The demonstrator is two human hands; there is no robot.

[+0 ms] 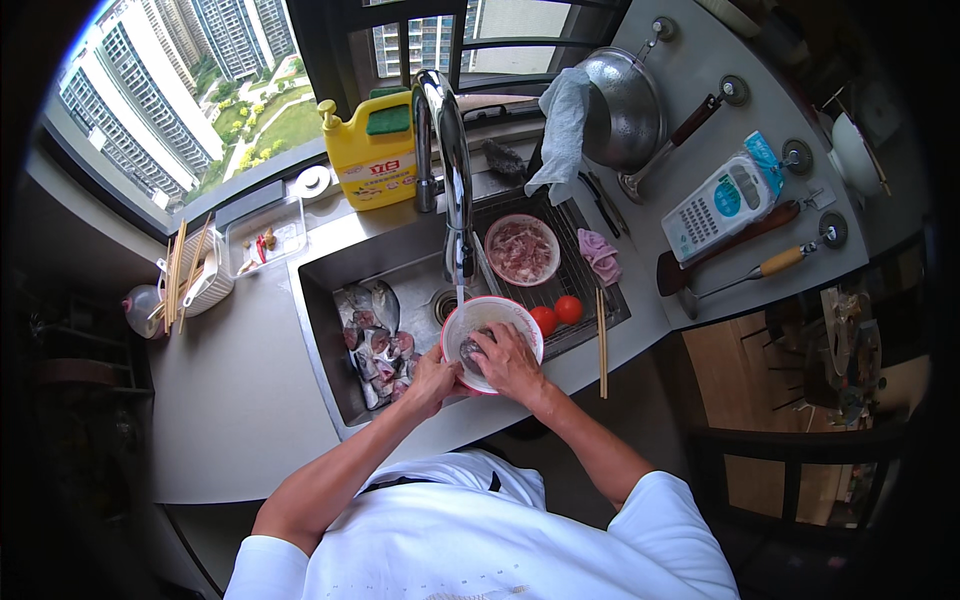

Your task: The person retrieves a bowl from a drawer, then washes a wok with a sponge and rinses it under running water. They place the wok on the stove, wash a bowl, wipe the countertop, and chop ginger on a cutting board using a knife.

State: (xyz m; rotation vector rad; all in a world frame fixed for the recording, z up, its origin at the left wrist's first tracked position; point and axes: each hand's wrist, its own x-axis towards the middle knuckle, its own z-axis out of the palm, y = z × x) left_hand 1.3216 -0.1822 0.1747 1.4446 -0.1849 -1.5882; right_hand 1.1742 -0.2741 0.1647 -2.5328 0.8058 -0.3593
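My left hand (435, 377) grips the near left rim of a white bowl with a red edge (530, 322), held over the sink below the chrome faucet (459, 251). A thin stream of water falls into the bowl. Inside it, my right hand (508, 360) has its fingers on a dark scrubbing pad (471, 352), apparently steel wool. Cut fish pieces (381, 360) and a small whole fish (385, 306) lie on the left side of the stainless steel sink (319, 360). Right of the faucet, a bowl of sliced raw meat (523, 250) stands on a wire rack, near two tomatoes (568, 309).
Wooden chopsticks (602, 343) lie at the counter's edge, near a pink cloth (598, 255). A yellow detergent jug (371, 154) stands behind the sink. At left are a clear plastic tray (289, 240) and a chopstick basket (214, 281). Utensils hang at right beside a metal pan (626, 112).
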